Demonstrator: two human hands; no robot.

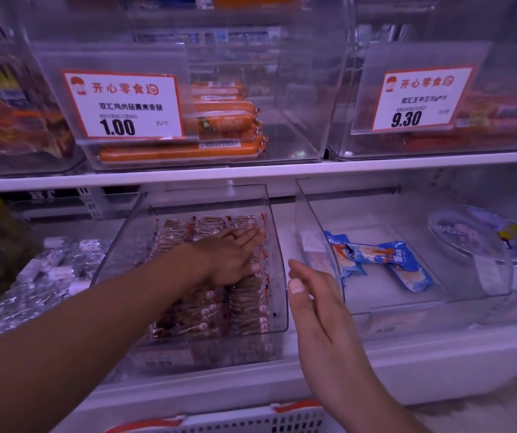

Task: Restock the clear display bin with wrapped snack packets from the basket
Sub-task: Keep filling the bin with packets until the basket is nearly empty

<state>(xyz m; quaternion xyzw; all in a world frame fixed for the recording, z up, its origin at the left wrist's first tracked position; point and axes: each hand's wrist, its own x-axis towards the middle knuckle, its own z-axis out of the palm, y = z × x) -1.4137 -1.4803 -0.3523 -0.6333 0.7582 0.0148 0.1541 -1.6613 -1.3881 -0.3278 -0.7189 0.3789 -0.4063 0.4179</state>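
Observation:
A clear display bin (277, 276) sits on the lower shelf, filled with rows of brown snack packets (201, 310) in clear wrap with red marks. My left hand (235, 257) reaches into the bin, its fingers straight and lying flat on the packets near the back. Just outside the bin's right wall, my right hand (310, 295) hovers with straight fingers and holds nothing. The rim of a white basket (251, 423) with red handles shows at the bottom edge; what it contains is hidden.
To the right stands another clear bin (313, 239) with a few blue packets (385, 260). Silver-wrapped items (47, 270) fill the bin on the left. On the upper shelf, orange sausages (188, 148) lie behind a 1.00 price tag (122, 104).

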